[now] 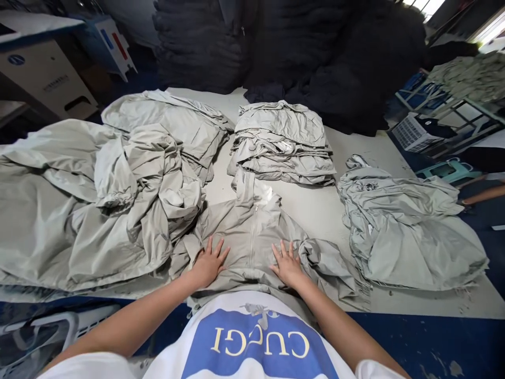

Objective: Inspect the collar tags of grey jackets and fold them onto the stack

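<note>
A light grey zip jacket (240,231) lies spread on the pale table (311,202), its collar pointing away from me and its zip running down the middle. My left hand (209,263) rests flat on the jacket's left side, fingers spread. On the right side of the zip, my right hand (286,264) also lies flat with its fingers apart. Neither hand grips the cloth. The jacket's right sleeve (327,263) is bunched beyond my right hand. Its lower edge reaches the table's front edge, against my shirt.
Grey garments are heaped at the left (130,195), stacked behind the jacket (282,142) and piled at the right (410,226). Dark cloth (276,47) rises behind the table. A person's arm (483,195) shows at the far right. A plastic basket (414,132) stands beyond.
</note>
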A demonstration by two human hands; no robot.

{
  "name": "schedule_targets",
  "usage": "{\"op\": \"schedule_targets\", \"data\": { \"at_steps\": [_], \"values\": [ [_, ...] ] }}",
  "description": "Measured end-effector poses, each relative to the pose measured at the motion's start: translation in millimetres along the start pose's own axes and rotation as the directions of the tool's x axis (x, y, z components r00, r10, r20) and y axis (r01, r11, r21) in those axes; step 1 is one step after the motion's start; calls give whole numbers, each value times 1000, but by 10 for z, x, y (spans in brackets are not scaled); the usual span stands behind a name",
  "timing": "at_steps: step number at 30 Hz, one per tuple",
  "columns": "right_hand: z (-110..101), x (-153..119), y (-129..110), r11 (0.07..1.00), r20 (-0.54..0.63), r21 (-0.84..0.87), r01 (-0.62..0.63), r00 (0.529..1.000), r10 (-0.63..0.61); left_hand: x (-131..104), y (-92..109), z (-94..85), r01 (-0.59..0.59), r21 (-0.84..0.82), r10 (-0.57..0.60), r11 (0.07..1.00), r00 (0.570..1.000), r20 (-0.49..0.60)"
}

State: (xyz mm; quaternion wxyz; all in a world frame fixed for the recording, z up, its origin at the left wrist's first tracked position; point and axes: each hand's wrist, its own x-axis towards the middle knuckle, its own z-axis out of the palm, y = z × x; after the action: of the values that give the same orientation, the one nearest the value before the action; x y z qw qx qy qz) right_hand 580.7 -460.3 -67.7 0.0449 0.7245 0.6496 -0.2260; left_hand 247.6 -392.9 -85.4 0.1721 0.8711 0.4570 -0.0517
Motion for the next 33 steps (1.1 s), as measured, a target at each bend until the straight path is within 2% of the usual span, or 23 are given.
{"op": "schedule_targets", "data": {
  "at_steps": [2, 3, 5, 6, 7, 8, 10, 13, 16, 18, 20, 21, 24, 26, 30, 33],
  "values": [
    [-81, 79, -47, 996, -34, 55, 75, 997, -73, 60, 105, -69, -16, 15, 17, 1000, 999, -28],
    [-167, 198, -120, 990, -75, 75, 118, 991, -112, 193, 187, -162, -36, 20, 37, 999, 997, -72],
    [-353, 539, -317, 979, -202, 82, 185, 965, -166, 608, 342, -384, -90, 23, 93, 996, 977, -192],
    [-424, 724, -411, 973, -296, 70, 220, 936, -191, 844, 390, -480, -127, 26, 129, 992, 960, -249],
    [-466, 894, -483, 969, -342, 56, 242, 916, -209, 1066, 407, -546, -146, 22, 147, 989, 955, -259],
    [-473, 1032, -522, 968, -351, 49, 248, 911, -216, 1251, 390, -576, -119, 7, 118, 993, 965, -235],
    [-394, 1185, -490, 974, -286, 56, 218, 938, -193, 1469, 271, -529, -17, -20, 13, 1000, 987, -159],
    [-187, 1174, -266, 980, -237, 104, 171, 961, -143, 1467, 51, -313, 93, -25, -96, 995, 986, -137],
    [-112, 1160, -128, 944, -348, 234, 233, 927, -142, 1396, 38, -184, 104, -20, -106, 994, 970, -218],
    [-168, 1272, -173, 907, -415, 310, 284, 899, -140, 1460, 147, -195, 9, -18, -13, 1000, 967, -256],
    [-256, 1481, -286, 884, -451, 345, 314, 882, -137, 1613, 264, -235, -125, -23, 114, 992, 959, -261],
    [-294, 1603, -345, 878, -459, 356, 319, 878, -133, 1702, 303, -250, -151, -35, 137, 988, 958, -252],
    [-346, 1942, -439, 866, -480, 406, 292, 874, -70, 1912, 306, -233, -78, -76, 58, 994, 971, -230],
    [-330, 2094, -417, 862, -475, 443, 247, 880, -8, 1962, 245, -180, -53, -83, 31, 995, 968, -248],
    [-262, 2212, -317, 854, -452, 482, 197, 891, 49, 1930, 155, -92, -78, -79, 51, 994, 953, -299],
    [-239, 2221, -313, 855, -449, 482, 191, 892, 54, 1908, 157, -92, -74, -91, 43, 993, 952, -304]
  ]
}}
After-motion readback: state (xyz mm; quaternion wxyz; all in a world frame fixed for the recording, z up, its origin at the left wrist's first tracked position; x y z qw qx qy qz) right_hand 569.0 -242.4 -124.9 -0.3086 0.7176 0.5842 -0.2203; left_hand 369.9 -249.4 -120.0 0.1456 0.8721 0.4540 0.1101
